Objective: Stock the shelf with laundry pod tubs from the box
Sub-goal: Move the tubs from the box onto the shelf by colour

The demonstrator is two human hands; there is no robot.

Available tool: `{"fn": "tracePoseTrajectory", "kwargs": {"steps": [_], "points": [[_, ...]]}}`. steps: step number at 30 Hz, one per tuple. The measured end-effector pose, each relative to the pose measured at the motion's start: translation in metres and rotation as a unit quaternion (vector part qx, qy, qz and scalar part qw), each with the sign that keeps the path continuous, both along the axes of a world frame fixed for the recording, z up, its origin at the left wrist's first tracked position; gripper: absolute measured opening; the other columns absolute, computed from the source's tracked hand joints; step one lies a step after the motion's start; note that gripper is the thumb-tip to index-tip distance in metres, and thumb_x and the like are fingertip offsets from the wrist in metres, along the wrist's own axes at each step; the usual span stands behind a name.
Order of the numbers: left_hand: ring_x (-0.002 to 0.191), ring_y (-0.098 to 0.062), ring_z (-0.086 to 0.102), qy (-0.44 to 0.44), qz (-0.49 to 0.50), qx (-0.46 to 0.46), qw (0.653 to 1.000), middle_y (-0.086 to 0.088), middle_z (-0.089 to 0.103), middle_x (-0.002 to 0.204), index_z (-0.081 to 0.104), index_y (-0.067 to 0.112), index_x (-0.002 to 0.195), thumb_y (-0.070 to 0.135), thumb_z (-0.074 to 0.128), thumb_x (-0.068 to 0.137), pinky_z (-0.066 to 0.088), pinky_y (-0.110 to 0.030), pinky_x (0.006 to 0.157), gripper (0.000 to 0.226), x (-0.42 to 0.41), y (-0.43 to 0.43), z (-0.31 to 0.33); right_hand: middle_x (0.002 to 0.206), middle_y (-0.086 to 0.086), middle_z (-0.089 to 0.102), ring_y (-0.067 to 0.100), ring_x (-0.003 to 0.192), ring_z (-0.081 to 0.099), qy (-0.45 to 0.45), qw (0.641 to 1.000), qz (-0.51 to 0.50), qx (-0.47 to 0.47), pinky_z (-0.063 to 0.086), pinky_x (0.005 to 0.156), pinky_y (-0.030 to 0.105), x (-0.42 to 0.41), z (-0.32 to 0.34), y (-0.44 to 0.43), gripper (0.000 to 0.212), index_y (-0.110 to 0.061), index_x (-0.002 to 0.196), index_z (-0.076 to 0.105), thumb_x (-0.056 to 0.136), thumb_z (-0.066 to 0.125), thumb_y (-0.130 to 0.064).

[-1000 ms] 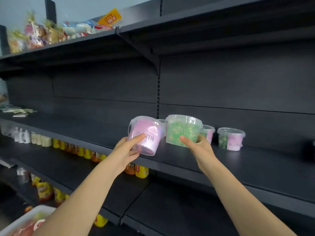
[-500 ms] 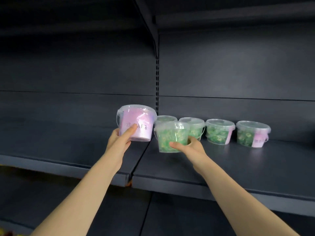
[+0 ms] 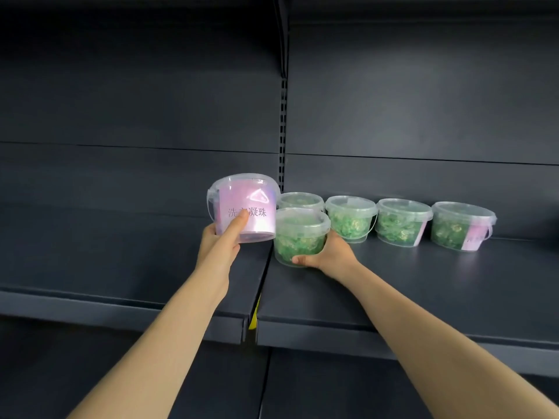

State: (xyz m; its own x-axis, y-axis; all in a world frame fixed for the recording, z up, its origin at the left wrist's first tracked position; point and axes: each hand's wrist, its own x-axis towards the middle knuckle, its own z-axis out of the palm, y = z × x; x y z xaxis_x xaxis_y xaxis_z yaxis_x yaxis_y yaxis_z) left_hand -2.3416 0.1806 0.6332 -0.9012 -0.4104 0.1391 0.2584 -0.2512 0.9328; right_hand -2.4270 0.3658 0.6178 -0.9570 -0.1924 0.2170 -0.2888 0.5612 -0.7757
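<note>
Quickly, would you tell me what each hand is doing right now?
Left hand: holding the pink-labelled tub.
Right hand: holding a green-pod tub.

Grey back panels flank a slotted upright above the shelf.

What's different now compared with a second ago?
The right hand lowered its green tub to the shelf, in front of the back row. The left hand brought the pink-labelled tub farther in, still gripping it. The back row stayed put.
</note>
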Motion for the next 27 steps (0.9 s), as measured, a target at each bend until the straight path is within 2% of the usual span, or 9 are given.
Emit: {"fn": "tracePoseTrajectory", "kwargs": {"steps": [5,9,11,14,18,21,23,25,27], "points": [[0.114,-0.012,0.057,0.007,0.002,-0.011,1.0,0.001,0.06,0.121,0.049,0.019,0.114,0.044,0.076,0.07,0.04,-0.025,0.101,0.058,0.001,0.003,0.003,0.125,-0.003,0.058,0.016,0.118,0.052,0.012,0.999,0.033,0.009,0.039,0.094,0.023,0.006,0.006,0.006,0.081,-0.017,0.132,0.044,0.064,0.087,-0.027],[0.114,-0.012,0.057,0.014,0.013,-0.013,1.0,0.0,0.059,0.121,0.046,0.015,0.121,0.043,0.077,0.07,0.041,-0.023,0.097,0.066,0.01,0.016,0.011,0.118,-0.008,0.058,0.006,0.106,0.05,0.04,0.998,0.056,0.012,0.035,0.087,0.016,0.021,0.01,0.021,0.075,-0.02,0.132,0.046,0.067,0.085,-0.024],[0.113,-0.012,0.056,0.019,0.011,-0.019,1.0,0.0,0.059,0.121,0.047,0.017,0.12,0.041,0.075,0.074,0.04,-0.022,0.094,0.059,0.018,0.027,0.016,0.12,-0.008,0.056,0.005,0.107,0.048,0.029,0.996,0.079,0.025,0.035,0.089,0.017,0.028,0.012,0.03,0.074,-0.02,0.134,0.045,0.07,0.083,-0.025],[0.111,-0.01,0.055,0.029,0.017,-0.042,0.999,0.004,0.058,0.118,0.047,0.021,0.116,0.049,0.077,0.06,0.038,-0.022,0.09,0.069,0.034,0.047,0.023,0.125,-0.006,0.056,0.01,0.119,0.05,-0.017,0.992,0.121,0.04,0.037,0.096,0.02,0.037,0.016,0.046,0.069,-0.02,0.133,0.047,0.074,0.08,-0.03],[0.111,-0.011,0.055,0.038,0.02,-0.049,0.998,0.003,0.058,0.117,0.047,0.019,0.117,0.05,0.081,0.056,0.038,-0.024,0.09,0.077,0.064,0.087,0.033,0.138,0.004,0.05,0.02,0.127,0.048,-0.026,0.996,0.079,0.023,0.041,0.1,0.028,0.064,0.027,0.091,0.074,-0.007,0.139,0.042,0.081,0.068,-0.045],[0.109,-0.012,0.057,0.043,0.019,-0.039,0.998,0.001,0.059,0.117,0.048,0.021,0.111,0.047,0.08,0.063,0.041,-0.022,0.084,0.063,0.087,0.137,0.031,0.126,0.002,0.058,0.015,0.114,0.055,-0.023,0.993,0.111,-0.026,0.047,0.097,0.032,0.105,0.042,0.143,0.05,-0.012,0.126,0.055,0.087,0.062,-0.043],[0.108,-0.011,0.057,0.046,0.015,-0.043,0.998,0.002,0.059,0.117,0.049,0.025,0.105,0.048,0.078,0.064,0.043,-0.024,0.089,0.056,0.101,0.178,0.025,0.114,-0.003,0.063,0.013,0.107,0.058,-0.012,0.99,0.129,-0.057,0.049,0.096,0.033,0.137,0.054,0.182,0.035,-0.018,0.115,0.06,0.088,0.061,-0.04],[0.111,-0.012,0.056,0.043,-0.002,-0.052,0.998,0.004,0.059,0.118,0.049,0.026,0.11,0.055,0.074,0.058,0.041,-0.028,0.097,0.064,0.114,0.223,0.019,0.1,-0.009,0.063,0.012,0.103,0.059,0.005,0.988,0.129,-0.081,0.05,0.093,0.032,0.167,0.065,0.22,0.021,-0.022,0.104,0.061,0.09,0.06,-0.037],[0.114,-0.013,0.053,0.041,-0.022,-0.056,0.997,0.006,0.058,0.121,0.047,0.026,0.121,0.058,0.072,0.054,0.038,-0.029,0.097,0.078,0.127,0.268,0.015,0.093,-0.007,0.062,0.015,0.101,0.059,0.02,0.987,0.126,-0.095,0.05,0.092,0.031,0.195,0.073,0.259,0.016,-0.023,0.1,0.061,0.092,0.058,-0.037]]}}
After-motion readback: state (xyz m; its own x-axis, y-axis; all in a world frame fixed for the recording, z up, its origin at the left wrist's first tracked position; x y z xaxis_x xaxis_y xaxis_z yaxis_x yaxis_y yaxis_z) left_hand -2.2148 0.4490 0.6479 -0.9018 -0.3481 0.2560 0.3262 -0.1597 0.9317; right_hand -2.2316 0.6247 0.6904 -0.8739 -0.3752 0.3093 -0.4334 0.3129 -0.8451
